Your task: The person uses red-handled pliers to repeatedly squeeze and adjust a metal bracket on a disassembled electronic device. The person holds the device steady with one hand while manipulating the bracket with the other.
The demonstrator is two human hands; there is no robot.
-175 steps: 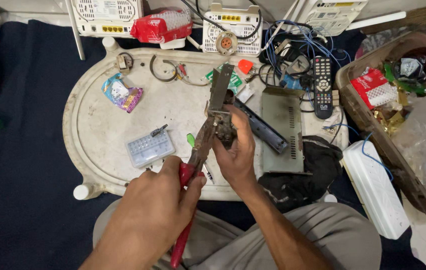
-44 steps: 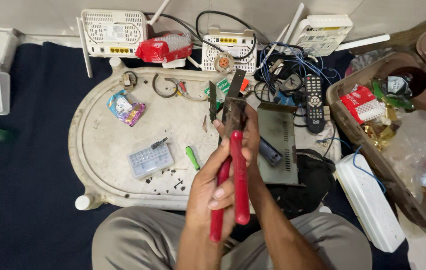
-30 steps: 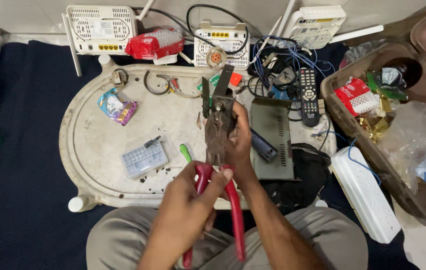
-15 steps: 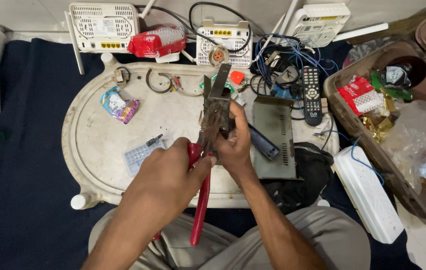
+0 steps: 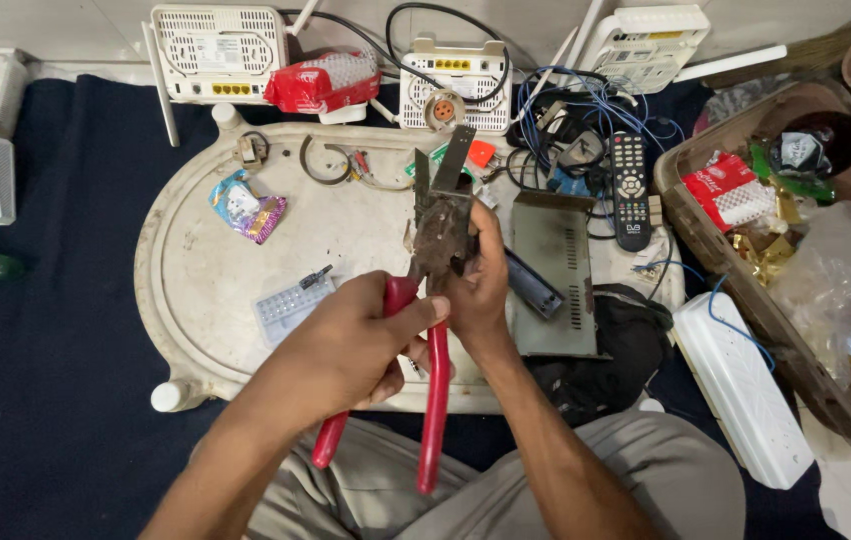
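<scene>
A large pair of rusty shears with red handles is held over a low white oval table. My left hand wraps around the left red handle. My right hand grips the rusty pivot and jaws, whose blades point away from me and stand slightly apart. The second red handle hangs free toward my lap. What lies between the jaws is too small to tell.
On the table lie a small clear parts box, a colourful packet, a grey metal case and wire loops. Routers, a red packet, a remote, tangled cables, a white power strip and a cluttered brown bin surround it.
My left hand keeps shifting on the red handles, which swing between spread and nearly together. My right hand has stayed on the shears' head throughout. The view has drifted slightly.
</scene>
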